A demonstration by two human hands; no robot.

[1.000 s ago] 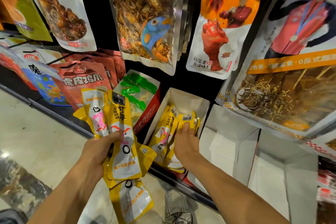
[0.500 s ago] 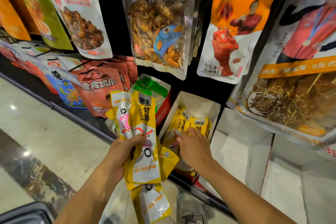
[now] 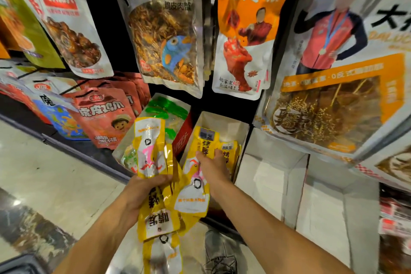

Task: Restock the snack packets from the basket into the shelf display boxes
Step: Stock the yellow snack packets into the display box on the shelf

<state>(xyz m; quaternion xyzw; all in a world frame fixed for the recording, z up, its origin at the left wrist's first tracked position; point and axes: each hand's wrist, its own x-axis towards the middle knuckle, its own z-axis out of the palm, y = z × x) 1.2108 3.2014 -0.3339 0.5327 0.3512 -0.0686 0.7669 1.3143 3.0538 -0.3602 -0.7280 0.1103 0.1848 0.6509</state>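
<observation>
My left hand (image 3: 142, 193) grips a bunch of yellow-and-white snack packets (image 3: 151, 151) that fan out above and below the fist. My right hand (image 3: 213, 169) is closed on one yellow packet (image 3: 195, 176), holding it upright at the front of a white display box (image 3: 235, 127) on the bottom shelf. Other yellow packets of the same kind (image 3: 229, 151) stand inside that box, just behind my fingers. The basket is not clearly in view.
A red box with green packets (image 3: 169, 113) stands left of the white box. White display boxes (image 3: 273, 173) with nothing visible inside stand to the right. Large snack bags (image 3: 164, 35) hang above. A shoe (image 3: 220, 253) and tiled floor (image 3: 55, 180) lie below.
My right hand has taken one yellow packet from the left-hand bunch and carried it over to the white box. The left hand's bunch has shifted slightly right and lower.
</observation>
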